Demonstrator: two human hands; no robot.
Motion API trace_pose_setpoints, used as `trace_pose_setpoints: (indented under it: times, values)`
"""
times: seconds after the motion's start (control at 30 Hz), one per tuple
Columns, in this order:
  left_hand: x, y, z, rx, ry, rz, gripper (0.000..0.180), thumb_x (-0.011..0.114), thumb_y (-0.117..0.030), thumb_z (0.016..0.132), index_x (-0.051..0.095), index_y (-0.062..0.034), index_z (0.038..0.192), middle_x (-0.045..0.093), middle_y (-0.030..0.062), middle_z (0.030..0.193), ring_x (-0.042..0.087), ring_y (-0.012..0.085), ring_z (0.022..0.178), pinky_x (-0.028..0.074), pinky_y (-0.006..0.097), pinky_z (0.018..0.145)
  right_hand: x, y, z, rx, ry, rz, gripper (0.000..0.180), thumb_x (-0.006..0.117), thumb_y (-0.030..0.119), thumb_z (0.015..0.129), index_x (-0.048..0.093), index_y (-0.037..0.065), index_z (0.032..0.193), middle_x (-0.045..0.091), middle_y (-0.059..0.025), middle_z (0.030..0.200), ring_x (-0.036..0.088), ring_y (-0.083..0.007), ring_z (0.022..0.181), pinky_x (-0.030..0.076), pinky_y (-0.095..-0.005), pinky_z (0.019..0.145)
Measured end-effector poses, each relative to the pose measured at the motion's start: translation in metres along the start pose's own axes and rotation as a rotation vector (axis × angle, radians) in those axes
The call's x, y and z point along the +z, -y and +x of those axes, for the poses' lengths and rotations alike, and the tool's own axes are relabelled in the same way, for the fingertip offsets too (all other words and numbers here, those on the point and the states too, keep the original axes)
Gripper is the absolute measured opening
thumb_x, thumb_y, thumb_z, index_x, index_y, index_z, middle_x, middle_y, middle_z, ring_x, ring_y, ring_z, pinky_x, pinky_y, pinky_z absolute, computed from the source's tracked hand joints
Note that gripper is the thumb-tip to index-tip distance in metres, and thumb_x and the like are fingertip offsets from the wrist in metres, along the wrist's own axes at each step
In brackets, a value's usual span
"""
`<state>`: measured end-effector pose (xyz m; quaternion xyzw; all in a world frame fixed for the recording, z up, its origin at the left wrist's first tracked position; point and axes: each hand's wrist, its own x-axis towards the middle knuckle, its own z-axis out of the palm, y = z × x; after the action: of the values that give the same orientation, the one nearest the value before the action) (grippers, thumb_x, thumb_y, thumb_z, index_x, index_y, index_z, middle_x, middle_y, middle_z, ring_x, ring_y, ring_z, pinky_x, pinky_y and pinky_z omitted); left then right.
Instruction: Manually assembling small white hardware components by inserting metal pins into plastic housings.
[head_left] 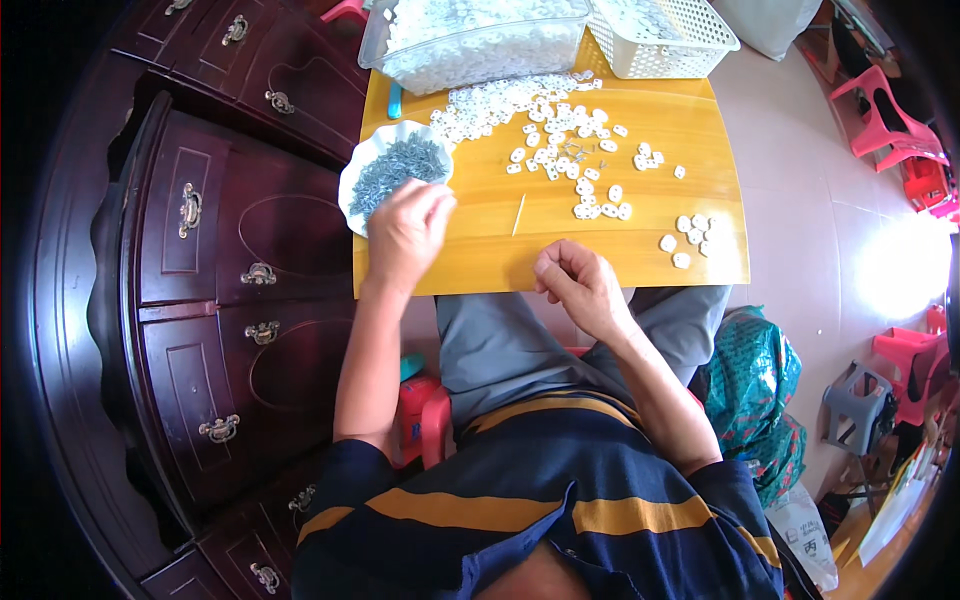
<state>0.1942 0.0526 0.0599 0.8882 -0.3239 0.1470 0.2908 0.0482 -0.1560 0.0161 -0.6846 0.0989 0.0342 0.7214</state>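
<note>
My left hand (405, 230), its fingers drawn together, is at the near right rim of a white scalloped bowl (348, 190). Heaped in the bowl are small grey metal pins or nails (400, 168). Whatever that hand may pinch is too small to make out. At the table's near edge my right hand (585, 285) is curled, thumb against the fingers, its contents hidden. Between the hands lies a thin pale stick (519, 214). Small white plastic pieces with holes (545, 155) spread over the yellow wooden table (480, 260), and a separate group (690, 240) sits at right.
A clear tub (480, 60) and a white perforated basket (665, 60), both holding white pieces, stand at the table's far side. A blue-handled item (395, 100) lies beside the tub. Dark wooden drawers (190, 250) flank the left; a green plastic bag (750, 370) rests on the floor at right.
</note>
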Motion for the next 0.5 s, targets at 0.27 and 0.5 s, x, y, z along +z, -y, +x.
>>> trace_pose_setpoints:
  times: [0.27,0.5]
  values:
    - [0.004,-0.024,-0.013,-0.025,0.082,-0.166,0.030,0.073,-0.006,0.087,0.069,-0.0015,0.116,0.070,0.0155,0.105,0.070,0.0312,0.088,0.056,0.038,0.078,-0.006,0.000,-0.001,0.066,0.030,0.096,0.023,0.060,0.025,0.105,0.063,0.003,0.098,0.062,0.0012,0.078,0.054,-0.0063,0.068,0.046,-0.0217,0.064]
    - [0.032,-0.071,-0.043,-0.039,0.207,-0.562,0.023,0.077,0.004,0.081,0.072,-0.0009,0.102,0.072,0.0130,0.093,0.072,0.0272,0.080,0.057,0.034,0.069,-0.007,-0.002,-0.002,0.055,0.093,0.190,0.022,0.058,0.025,0.106,0.062,0.004,0.099,0.061,0.0018,0.077,0.053,-0.0059,0.068,0.045,-0.0214,0.063]
